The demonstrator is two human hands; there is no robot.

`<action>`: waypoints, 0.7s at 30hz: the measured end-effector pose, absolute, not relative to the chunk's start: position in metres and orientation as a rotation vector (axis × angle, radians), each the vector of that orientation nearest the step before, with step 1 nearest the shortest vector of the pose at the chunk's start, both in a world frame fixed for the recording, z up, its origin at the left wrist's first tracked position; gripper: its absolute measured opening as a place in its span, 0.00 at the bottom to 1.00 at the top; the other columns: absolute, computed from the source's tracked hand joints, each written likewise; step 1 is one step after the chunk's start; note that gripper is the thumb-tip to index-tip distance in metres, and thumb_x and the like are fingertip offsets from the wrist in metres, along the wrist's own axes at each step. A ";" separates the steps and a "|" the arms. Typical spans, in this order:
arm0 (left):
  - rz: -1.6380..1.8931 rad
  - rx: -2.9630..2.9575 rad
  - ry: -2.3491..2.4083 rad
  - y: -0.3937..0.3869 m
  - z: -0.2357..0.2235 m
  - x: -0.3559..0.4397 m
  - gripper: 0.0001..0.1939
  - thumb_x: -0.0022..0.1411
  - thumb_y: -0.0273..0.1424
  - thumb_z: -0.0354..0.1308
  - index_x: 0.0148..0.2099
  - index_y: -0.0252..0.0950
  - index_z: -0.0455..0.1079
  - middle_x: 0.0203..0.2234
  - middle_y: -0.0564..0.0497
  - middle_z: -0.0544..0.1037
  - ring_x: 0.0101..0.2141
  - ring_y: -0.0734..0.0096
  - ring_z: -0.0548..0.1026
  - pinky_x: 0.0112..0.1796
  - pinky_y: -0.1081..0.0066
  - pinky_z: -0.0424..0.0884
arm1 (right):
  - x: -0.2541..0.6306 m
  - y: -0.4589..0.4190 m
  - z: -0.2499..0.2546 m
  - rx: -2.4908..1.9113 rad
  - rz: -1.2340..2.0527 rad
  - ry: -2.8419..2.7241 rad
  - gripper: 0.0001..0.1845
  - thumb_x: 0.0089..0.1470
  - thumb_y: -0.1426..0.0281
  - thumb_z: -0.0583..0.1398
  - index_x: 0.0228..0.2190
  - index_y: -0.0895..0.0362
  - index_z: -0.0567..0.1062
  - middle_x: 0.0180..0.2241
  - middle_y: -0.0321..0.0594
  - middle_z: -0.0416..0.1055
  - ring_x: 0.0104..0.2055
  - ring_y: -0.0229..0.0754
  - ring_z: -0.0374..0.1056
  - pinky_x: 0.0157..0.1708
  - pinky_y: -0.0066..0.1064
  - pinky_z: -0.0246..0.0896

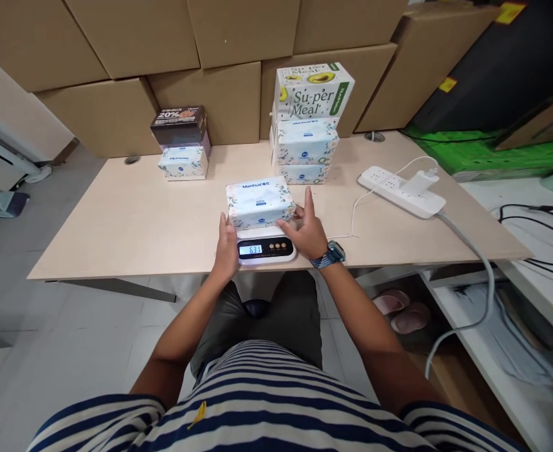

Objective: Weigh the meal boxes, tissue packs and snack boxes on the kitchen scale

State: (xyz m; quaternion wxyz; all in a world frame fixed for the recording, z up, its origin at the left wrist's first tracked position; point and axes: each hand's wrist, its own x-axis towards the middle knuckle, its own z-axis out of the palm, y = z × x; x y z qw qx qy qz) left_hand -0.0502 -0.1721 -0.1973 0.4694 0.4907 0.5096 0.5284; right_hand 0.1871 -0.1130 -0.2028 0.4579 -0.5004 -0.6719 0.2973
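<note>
A white floral pack of tissues (260, 198) rests on a white kitchen scale (267, 251), whose lit display seems to read 631; a decimal point is hard to make out. My left hand (228, 248) grips the pack's left side, fingers pointing up and partly hidden by it. At the lower right corner, my right hand (308, 231) holds the pack with its thumb on the front, one finger raised and the others bent at the side. Most of the scale's platform is covered by the pack.
Behind on the right, a Su-per Meal box (314, 93) tops stacked tissue packs (307, 145). A dark box (178, 127) and another tissue pack (184, 164) stand back left. A power strip (401, 191) with cables lies right. Cardboard boxes (229, 103) wall the table's (139, 226) rear.
</note>
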 end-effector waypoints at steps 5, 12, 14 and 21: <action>1.313 1.184 1.245 -0.172 -0.207 -0.049 0.52 0.72 0.70 0.38 0.85 0.49 0.33 0.83 0.46 0.50 0.83 0.55 0.48 0.82 0.49 0.46 | 0.191 -0.111 -0.213 -1.249 0.625 -1.620 0.71 0.57 0.39 0.64 0.81 0.57 0.33 0.62 0.53 0.79 0.64 0.58 0.78 0.58 0.53 0.81; 1.357 1.252 1.199 -0.166 -0.223 -0.053 0.45 0.75 0.66 0.33 0.84 0.56 0.31 0.83 0.51 0.51 0.82 0.59 0.51 0.81 0.49 0.54 | 0.195 -0.109 -0.214 -1.270 0.611 -1.563 0.62 0.64 0.30 0.49 0.80 0.60 0.48 0.57 0.56 0.81 0.59 0.56 0.81 0.58 0.50 0.80; 1.361 1.241 1.189 -0.165 -0.226 -0.055 0.44 0.75 0.65 0.33 0.84 0.56 0.32 0.83 0.51 0.52 0.82 0.59 0.51 0.81 0.47 0.53 | 0.195 -0.110 -0.211 -1.303 0.621 -1.594 0.63 0.64 0.28 0.45 0.80 0.62 0.51 0.51 0.56 0.84 0.54 0.56 0.82 0.55 0.50 0.80; 1.376 1.237 1.146 -0.166 -0.226 -0.055 0.43 0.77 0.64 0.33 0.84 0.55 0.32 0.82 0.48 0.55 0.81 0.58 0.54 0.81 0.45 0.53 | 0.194 -0.114 -0.203 -1.333 0.642 -1.648 0.66 0.62 0.25 0.41 0.78 0.65 0.56 0.35 0.50 0.82 0.39 0.53 0.79 0.41 0.43 0.76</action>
